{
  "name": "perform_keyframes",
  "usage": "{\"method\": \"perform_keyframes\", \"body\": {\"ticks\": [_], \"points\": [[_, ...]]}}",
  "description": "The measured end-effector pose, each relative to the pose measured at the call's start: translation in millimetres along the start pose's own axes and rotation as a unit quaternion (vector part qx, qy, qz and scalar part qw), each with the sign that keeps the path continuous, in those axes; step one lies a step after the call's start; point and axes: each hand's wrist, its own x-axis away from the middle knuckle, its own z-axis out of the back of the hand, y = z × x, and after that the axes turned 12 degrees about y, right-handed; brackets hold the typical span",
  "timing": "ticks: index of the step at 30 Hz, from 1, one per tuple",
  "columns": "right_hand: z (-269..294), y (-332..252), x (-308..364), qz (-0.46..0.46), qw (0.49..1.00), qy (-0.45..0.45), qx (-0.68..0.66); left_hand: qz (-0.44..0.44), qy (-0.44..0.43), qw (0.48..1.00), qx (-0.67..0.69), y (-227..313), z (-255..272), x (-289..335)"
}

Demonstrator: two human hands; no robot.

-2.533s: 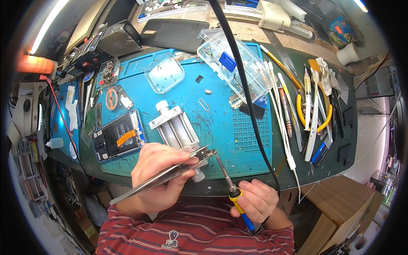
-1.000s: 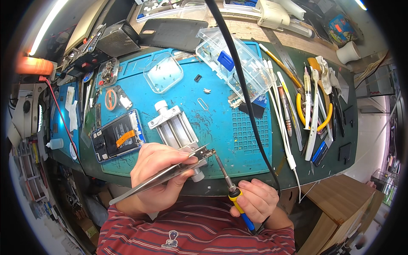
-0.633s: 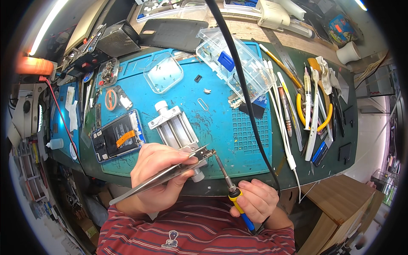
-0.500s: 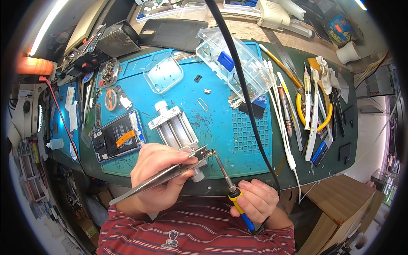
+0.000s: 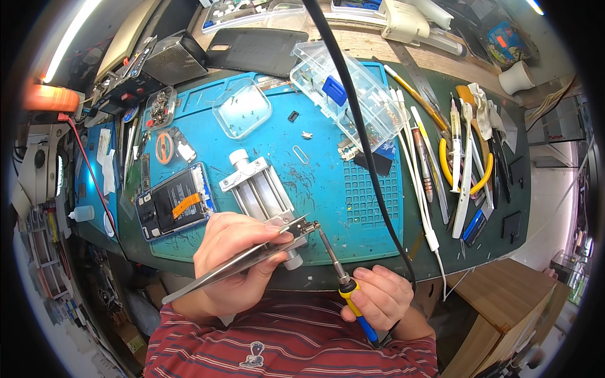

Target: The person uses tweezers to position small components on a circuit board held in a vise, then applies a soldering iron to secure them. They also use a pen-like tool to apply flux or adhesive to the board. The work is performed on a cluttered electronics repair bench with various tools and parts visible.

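Observation:
My left hand [image 5: 236, 258] is closed around steel tweezers [image 5: 220, 272], with a small dark circuit board [image 5: 301, 229] at their tips and against my fingertips. A metal connector sits at the board's right end. In my right hand [image 5: 381, 296] is a soldering iron [image 5: 350, 293] with a yellow and blue handle, its tip touching or almost touching that connector. Behind my left hand, partly hidden by it, stands a silver clamp holder [image 5: 261, 192]. An opened phone [image 5: 175, 205] with a black battery and orange flex strip lies to the left.
A blue mat [image 5: 315, 189] covers the bench. A clear compartment box [image 5: 353, 94] and a shallow clear tray [image 5: 242, 110] stand at the back. A black cable [image 5: 362, 120] hangs across the view. Pliers [image 5: 444, 165], a syringe and other tools lie at right.

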Motion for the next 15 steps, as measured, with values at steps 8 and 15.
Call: {"method": "perform_keyframes", "body": {"ticks": [8,15], "points": [[0.0,0.2,-0.4,0.000,1.000,-0.002,0.000,0.000,-0.003,1.000,-0.002,-0.2,0.6,0.1],[2.0,-0.1,-0.8,-0.002,1.000,-0.013,-0.003,0.002,0.001,1.000,0.001,-0.5,0.5,0.6]]}}
